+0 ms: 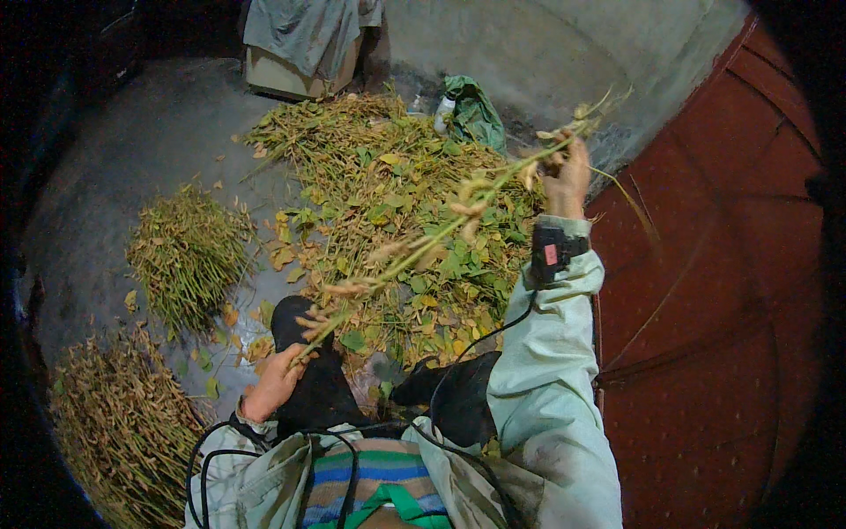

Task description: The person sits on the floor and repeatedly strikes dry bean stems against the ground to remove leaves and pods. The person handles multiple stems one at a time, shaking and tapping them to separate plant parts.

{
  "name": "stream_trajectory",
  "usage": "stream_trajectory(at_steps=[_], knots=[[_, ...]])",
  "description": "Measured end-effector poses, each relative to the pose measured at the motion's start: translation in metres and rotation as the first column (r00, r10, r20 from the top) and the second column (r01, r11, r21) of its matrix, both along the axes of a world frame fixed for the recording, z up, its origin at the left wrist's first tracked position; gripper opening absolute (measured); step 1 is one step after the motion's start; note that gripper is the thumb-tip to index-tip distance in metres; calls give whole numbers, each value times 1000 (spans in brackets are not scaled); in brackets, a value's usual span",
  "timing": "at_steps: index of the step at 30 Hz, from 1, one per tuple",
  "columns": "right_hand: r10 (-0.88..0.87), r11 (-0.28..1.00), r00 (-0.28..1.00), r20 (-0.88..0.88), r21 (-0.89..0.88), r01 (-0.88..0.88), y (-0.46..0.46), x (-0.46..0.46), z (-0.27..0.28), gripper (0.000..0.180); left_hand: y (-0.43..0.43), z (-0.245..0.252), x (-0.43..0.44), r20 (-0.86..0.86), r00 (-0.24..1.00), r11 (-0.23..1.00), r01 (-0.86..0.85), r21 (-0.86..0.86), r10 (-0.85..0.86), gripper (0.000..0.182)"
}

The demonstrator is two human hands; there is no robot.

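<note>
A long cut soybean stalk [431,242] with brownish pods runs diagonally across the view. My left hand [276,378] grips its lower end, just above my knee. My right hand [567,165] is closed round the upper part, near the wall, with pods and thin stems by its fingers. Beneath the stalk spreads a wide pile of cut bean plants [370,165] with loose green and yellow leaves [456,264]. To the left stand an upright bunch of green stalks [192,254] and a larger, browner bunch [125,423].
A pale box [281,71] draped with a grey cloth [297,30] stands at the back. Near the wall [548,46] are a white bottle [444,114] and a green sack [477,112]. A large red surface [700,297] borders my right arm. A black cable [462,354] runs from my right wrist.
</note>
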State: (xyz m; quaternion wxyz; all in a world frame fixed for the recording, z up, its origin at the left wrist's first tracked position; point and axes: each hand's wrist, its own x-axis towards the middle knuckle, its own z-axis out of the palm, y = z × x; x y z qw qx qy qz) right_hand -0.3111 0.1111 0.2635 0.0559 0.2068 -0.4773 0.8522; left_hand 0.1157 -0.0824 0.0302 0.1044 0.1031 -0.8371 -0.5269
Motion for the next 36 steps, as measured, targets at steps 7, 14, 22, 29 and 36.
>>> stream_trajectory(at_steps=[7,14,22,29,36], knots=[[98,988,961,257,-141,-63,42,-6,14,12,-5,-11,-7,-44,999,991,-18,-130,12,33],[306,952,880,362,-94,-292,59,-5,8,14,-24,-26,2,-324,941,895,-227,-384,100,37],[362,932,882,301,-146,-333,57,-1,-6,12,-31,-27,6,-431,886,818,-371,-439,171,36],[404,912,877,261,-41,-409,58,1,-13,8,-34,-35,14,-350,908,778,-389,-494,231,35],[536,844,757,373,-234,-483,50,7,-14,5,-43,-49,19,-366,899,740,-413,-531,239,36]])
